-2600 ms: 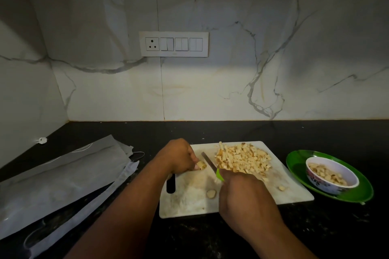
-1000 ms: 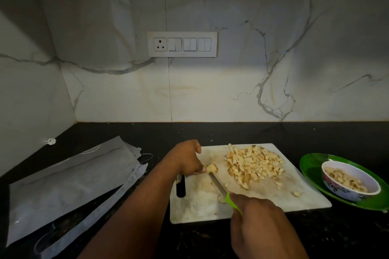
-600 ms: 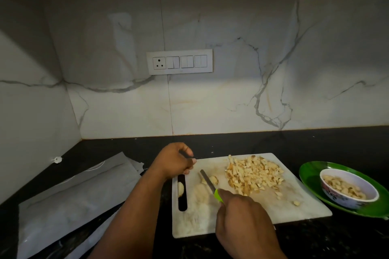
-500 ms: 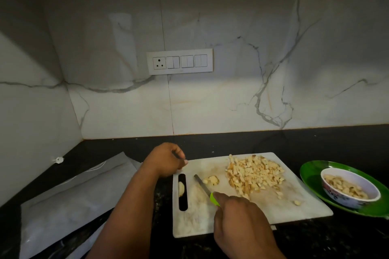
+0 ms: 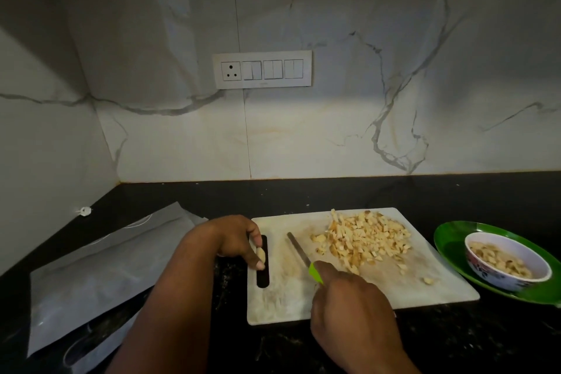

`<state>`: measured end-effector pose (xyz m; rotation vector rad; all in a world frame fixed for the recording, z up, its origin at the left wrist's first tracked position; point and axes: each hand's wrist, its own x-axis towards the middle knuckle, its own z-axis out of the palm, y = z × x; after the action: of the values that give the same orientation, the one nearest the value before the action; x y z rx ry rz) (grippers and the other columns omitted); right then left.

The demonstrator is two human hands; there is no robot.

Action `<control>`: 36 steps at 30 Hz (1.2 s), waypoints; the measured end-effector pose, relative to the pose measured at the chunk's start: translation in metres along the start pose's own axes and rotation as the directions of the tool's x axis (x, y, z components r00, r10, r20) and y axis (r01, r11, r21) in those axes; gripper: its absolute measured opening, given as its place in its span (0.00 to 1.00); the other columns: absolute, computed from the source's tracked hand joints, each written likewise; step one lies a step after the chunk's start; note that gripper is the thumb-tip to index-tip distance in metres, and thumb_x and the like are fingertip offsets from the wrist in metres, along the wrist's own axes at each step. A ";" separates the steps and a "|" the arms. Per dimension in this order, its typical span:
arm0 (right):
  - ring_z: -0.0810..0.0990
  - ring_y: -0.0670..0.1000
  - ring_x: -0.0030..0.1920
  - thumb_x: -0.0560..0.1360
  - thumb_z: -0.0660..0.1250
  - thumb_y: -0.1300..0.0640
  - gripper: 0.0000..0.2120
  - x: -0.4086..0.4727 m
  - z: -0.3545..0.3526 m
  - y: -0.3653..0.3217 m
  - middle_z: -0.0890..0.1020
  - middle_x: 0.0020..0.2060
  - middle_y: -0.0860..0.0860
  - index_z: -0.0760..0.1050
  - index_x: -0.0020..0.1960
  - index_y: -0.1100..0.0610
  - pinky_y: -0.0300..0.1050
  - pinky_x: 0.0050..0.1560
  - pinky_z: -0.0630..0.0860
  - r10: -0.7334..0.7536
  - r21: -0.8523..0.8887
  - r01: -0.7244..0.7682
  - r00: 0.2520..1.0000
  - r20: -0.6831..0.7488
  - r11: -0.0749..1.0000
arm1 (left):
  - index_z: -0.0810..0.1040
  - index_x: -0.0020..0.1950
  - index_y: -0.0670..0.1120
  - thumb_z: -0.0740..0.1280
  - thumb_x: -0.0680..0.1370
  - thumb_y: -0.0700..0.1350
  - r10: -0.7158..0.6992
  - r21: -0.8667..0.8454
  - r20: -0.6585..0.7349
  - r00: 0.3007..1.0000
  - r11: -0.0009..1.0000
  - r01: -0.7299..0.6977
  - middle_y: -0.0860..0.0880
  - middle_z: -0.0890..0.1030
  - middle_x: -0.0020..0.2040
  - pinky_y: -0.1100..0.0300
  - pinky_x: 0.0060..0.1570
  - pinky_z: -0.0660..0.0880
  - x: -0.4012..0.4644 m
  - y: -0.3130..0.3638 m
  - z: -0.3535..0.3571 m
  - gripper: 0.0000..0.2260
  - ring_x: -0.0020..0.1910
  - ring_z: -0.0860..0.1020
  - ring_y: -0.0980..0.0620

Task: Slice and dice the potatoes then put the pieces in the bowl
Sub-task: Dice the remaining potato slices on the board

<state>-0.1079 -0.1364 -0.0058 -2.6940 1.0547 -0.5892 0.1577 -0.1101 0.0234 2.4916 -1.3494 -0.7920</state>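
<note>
A white cutting board (image 5: pixel 437 285) lies on the black counter. A heap of diced potato (image 5: pixel 364 237) covers its far right part, with a few loose cubes nearby. My right hand (image 5: pixel 352 307) grips a green-handled knife (image 5: pixel 300 253) whose blade points away over the board's middle. My left hand (image 5: pixel 233 240) reaches over the board's handle slot at its left edge, fingers touching a small potato piece (image 5: pixel 260 254) there. A white patterned bowl (image 5: pixel 507 261) holding potato pieces sits to the right on a green plate (image 5: pixel 449 240).
A grey plastic pouch (image 5: pixel 100 270) lies on the counter at the left. Marble walls close in behind and on the left, with a switch panel (image 5: pixel 262 69) on the back wall. Dark counter runs behind the board.
My left hand moved from the board's middle to the handle slot at the left edge and now touches a small piece there. The knife pushed a cut piece toward the heap.
</note>
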 end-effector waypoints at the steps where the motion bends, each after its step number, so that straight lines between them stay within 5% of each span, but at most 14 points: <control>1: 0.81 0.50 0.50 0.78 0.55 0.50 0.19 0.002 0.002 -0.001 0.81 0.50 0.46 0.67 0.69 0.44 0.45 0.48 0.75 -0.011 -0.002 0.011 1.000 0.012 1.000 | 0.81 0.55 0.56 0.83 0.68 0.52 0.006 0.000 -0.002 1.000 1.000 -0.006 0.55 0.77 0.59 0.55 0.57 0.72 0.001 0.000 0.001 0.19 0.60 0.75 0.51; 7: 0.81 0.50 0.48 0.78 0.57 0.50 0.19 0.001 -0.007 0.024 0.82 0.48 0.46 0.70 0.68 0.44 0.43 0.42 0.70 0.151 -0.001 -0.152 0.987 -0.061 0.988 | 0.79 0.45 0.51 0.84 0.66 0.50 0.082 -0.032 -0.025 0.996 0.996 -0.083 0.54 0.80 0.43 0.56 0.46 0.73 0.005 0.001 0.005 0.17 0.45 0.77 0.52; 11: 0.80 0.49 0.47 0.77 0.57 0.49 0.19 0.000 -0.006 0.023 0.82 0.46 0.46 0.71 0.67 0.44 0.43 0.43 0.72 0.132 0.022 -0.131 0.989 -0.065 0.991 | 0.78 0.39 0.49 0.85 0.66 0.45 0.172 -0.068 -0.099 0.980 0.981 -0.180 0.58 0.77 0.29 0.59 0.39 0.73 0.005 0.006 0.006 0.16 0.33 0.75 0.57; 18: 0.80 0.48 0.48 0.77 0.57 0.47 0.15 0.000 -0.005 0.020 0.82 0.47 0.44 0.73 0.62 0.42 0.44 0.47 0.77 0.015 0.122 -0.017 1.000 0.013 0.992 | 0.83 0.43 0.45 0.85 0.66 0.47 0.209 -0.316 -0.344 0.915 0.892 -0.322 0.49 0.84 0.35 0.55 0.44 0.81 0.011 0.028 0.020 0.14 0.34 0.80 0.53; 23: 0.80 0.47 0.48 0.77 0.58 0.48 0.18 0.003 -0.008 0.032 0.82 0.46 0.44 0.72 0.65 0.42 0.42 0.48 0.76 0.121 0.072 -0.116 0.990 -0.066 0.991 | 0.84 0.45 0.53 0.84 0.67 0.53 0.206 -0.105 -0.285 0.936 0.964 -0.244 0.55 0.84 0.42 0.64 0.41 0.77 0.018 0.043 0.034 0.13 0.42 0.81 0.58; 27: 0.80 0.46 0.47 0.76 0.57 0.48 0.18 0.003 -0.006 0.028 0.82 0.45 0.44 0.72 0.65 0.42 0.41 0.47 0.75 0.108 0.076 -0.105 0.993 -0.037 0.992 | 0.88 0.49 0.55 0.83 0.69 0.49 0.187 -0.083 -0.218 0.958 0.974 -0.209 0.57 0.85 0.49 0.67 0.45 0.73 0.016 0.028 0.022 0.11 0.50 0.81 0.60; 36: 0.79 0.45 0.55 0.78 0.58 0.48 0.22 0.008 -0.011 0.021 0.82 0.54 0.42 0.69 0.72 0.40 0.40 0.53 0.75 0.081 0.071 -0.078 0.996 -0.033 0.994 | 0.89 0.45 0.54 0.82 0.71 0.49 0.206 -0.144 -0.291 0.934 0.956 -0.256 0.58 0.87 0.42 0.64 0.50 0.77 0.023 0.050 0.041 0.05 0.47 0.83 0.61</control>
<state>-0.1197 -0.1580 -0.0005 -2.5780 1.1234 -0.6494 0.1101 -0.1539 0.0015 2.1559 -1.3719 -0.4740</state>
